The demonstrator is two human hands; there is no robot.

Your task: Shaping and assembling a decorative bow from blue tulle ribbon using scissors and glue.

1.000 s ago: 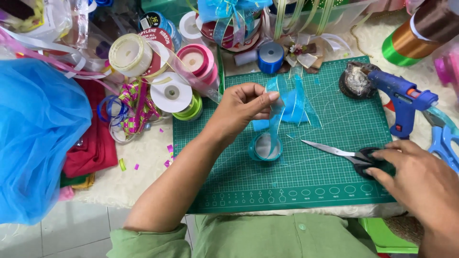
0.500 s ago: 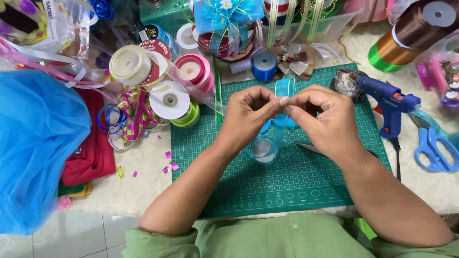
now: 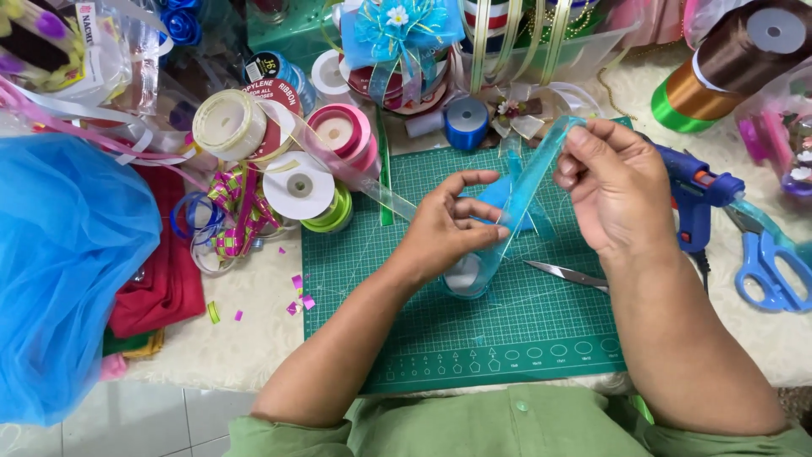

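Observation:
My left hand [image 3: 448,222] pinches a sheer blue ribbon [image 3: 529,182] near its lower part, above the ribbon's roll [image 3: 465,279] on the green cutting mat [image 3: 474,338]. My right hand [image 3: 613,186] grips the same ribbon's upper end, so the strip runs taut and slanted between both hands. A folded blue ribbon piece [image 3: 507,199] lies on the mat behind my left fingers. Steel scissors [image 3: 567,274] rest on the mat, their handles hidden under my right forearm.
Several ribbon spools [image 3: 296,156] crowd the left and back. Blue tulle [image 3: 68,262] lies bunched far left, red cloth [image 3: 165,288] beside it. A blue glue gun [image 3: 698,199] and blue-handled scissors [image 3: 774,271] sit right of the mat. A brown and green spool [image 3: 727,68] stands back right.
My right hand left the scissors on the mat, joined my left hand at the ribbon, then drew a length of it up and to the right.

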